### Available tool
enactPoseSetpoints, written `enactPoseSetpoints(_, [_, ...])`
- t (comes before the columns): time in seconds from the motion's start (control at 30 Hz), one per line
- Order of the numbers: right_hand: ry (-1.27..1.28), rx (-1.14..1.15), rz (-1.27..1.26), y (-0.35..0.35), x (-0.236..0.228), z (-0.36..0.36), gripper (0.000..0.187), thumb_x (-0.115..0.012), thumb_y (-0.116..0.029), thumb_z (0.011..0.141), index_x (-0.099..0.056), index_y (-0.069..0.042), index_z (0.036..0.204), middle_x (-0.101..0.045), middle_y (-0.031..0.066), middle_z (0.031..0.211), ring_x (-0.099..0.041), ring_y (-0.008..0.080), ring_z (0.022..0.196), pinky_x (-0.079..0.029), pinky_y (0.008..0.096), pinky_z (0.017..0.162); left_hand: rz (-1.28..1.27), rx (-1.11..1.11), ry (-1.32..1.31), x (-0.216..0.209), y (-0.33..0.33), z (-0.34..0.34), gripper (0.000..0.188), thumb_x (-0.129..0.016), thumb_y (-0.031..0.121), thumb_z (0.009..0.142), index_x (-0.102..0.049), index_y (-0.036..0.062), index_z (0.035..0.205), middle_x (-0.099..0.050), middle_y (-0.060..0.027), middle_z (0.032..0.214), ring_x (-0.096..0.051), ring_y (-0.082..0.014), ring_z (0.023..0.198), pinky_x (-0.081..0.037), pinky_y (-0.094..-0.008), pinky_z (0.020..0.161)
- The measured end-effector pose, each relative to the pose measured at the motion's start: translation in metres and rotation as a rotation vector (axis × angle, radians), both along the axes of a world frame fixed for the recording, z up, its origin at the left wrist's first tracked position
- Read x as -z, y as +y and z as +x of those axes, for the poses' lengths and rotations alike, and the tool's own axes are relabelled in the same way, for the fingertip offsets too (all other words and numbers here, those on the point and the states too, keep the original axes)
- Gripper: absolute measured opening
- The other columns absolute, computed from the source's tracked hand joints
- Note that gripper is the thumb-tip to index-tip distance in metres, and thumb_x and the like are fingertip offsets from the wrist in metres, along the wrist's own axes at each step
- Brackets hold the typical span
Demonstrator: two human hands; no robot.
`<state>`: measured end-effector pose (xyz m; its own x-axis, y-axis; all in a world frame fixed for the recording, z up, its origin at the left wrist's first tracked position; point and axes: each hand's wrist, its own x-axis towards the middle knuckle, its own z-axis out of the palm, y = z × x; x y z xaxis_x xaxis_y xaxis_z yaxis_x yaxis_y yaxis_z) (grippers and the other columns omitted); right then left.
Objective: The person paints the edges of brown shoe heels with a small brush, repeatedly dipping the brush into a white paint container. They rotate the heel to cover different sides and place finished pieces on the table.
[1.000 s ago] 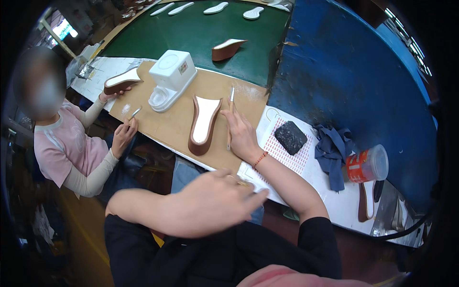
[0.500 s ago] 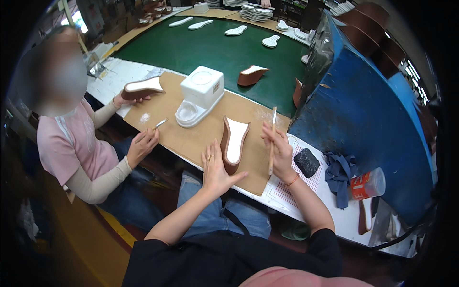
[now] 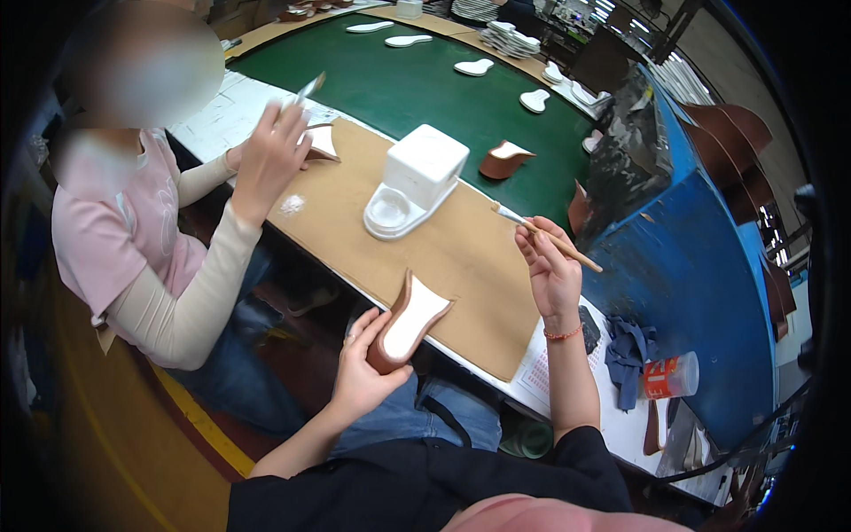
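My left hand [image 3: 359, 377] grips the rounded end of a brown wedge shoe sole [image 3: 415, 317] with a white top, at the table's near edge. The sole's pointed-cornered end lies toward the brown board [image 3: 461, 293]. In my right hand [image 3: 554, 270], raised over the board's right side, is a thin brush [image 3: 574, 254] with a wooden handle. Its bristle end tilts to the left and away from me. Between the hands and farther off stands a white pot-like dispenser [image 3: 427, 161] with a shallow round cup at its front.
At the left sits a co-worker, a brush [image 3: 310, 87] raised in one hand, another sole [image 3: 324, 142] by the other. Beyond runs a green belt [image 3: 355, 75] with white insoles and a brown sole [image 3: 507, 160]. A blue machine panel [image 3: 700, 301], cloth [image 3: 629, 355] and clear tub [image 3: 671, 376] are right.
My left hand has closed round the sole and drawn it toward me and leftward. The brush in my right hand has gone from upright to slanted. The co-worker's brush hand has risen; the view shifted.
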<state>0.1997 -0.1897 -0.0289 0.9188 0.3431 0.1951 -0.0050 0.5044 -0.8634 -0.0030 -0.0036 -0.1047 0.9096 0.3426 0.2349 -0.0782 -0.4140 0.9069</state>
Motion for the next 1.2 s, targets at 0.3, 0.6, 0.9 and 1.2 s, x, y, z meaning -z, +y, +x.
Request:
enactPoseSetpoints(0.3, [0.012,-0.060,-0.127,0.089,0.022,0.013,0.018,-0.057,-0.003,0.085,-0.049,0.001,0.101,-0.059,0.0131,0.093,-0.061,0.0186,0.085,-0.052,0.0271,0.076,-1.703,0.384,0.384,0.038,0.007,0.002,0.051,-0.035,0.037,0.095,-0.032,0.0016,0.131,-0.049,-0.0203,0.120,-0.054,-0.0325,0.105,-0.049,-0.0396,0.086])
enactPoseSetpoints(0.6, [-0.424,0.208,-0.463,0.141,0.038,0.022,0.036,-0.061,-0.004,0.083,-0.037,0.001,0.110,-0.062,0.0111,0.078,-0.063,0.0136,0.068,-0.048,0.0206,0.057,-1.525,0.488,0.312,0.027,0.025,-0.010,0.062,-0.059,0.012,0.083,-0.027,0.0053,0.136,-0.044,-0.0072,0.127,-0.043,-0.0181,0.118,-0.036,-0.0334,0.097])
enactPoseSetpoints(0.9, [-0.567,0.278,-0.642,0.158,0.045,0.020,0.035,-0.062,-0.001,0.080,-0.040,0.002,0.108,-0.064,0.0120,0.072,-0.063,0.0128,0.065,-0.047,0.0217,0.055,-1.172,0.521,0.272,0.008,0.053,-0.022,0.074,-0.064,0.007,0.077,-0.024,0.0036,0.139,-0.044,-0.0056,0.126,-0.042,-0.0133,0.116,-0.032,-0.0284,0.098])
enactPoseSetpoints(1.2, [-0.656,0.289,-0.699,0.162,0.051,0.021,0.035,-0.064,-0.001,0.078,-0.042,0.001,0.106,-0.062,0.0104,0.067,-0.061,0.0126,0.060,-0.046,0.0227,0.053,-1.306,0.517,0.230,0.005,0.067,-0.023,0.063,-0.060,0.012,0.081,-0.031,0.0005,0.136,-0.051,-0.0072,0.120,-0.049,-0.0128,0.107,-0.037,-0.0267,0.093])
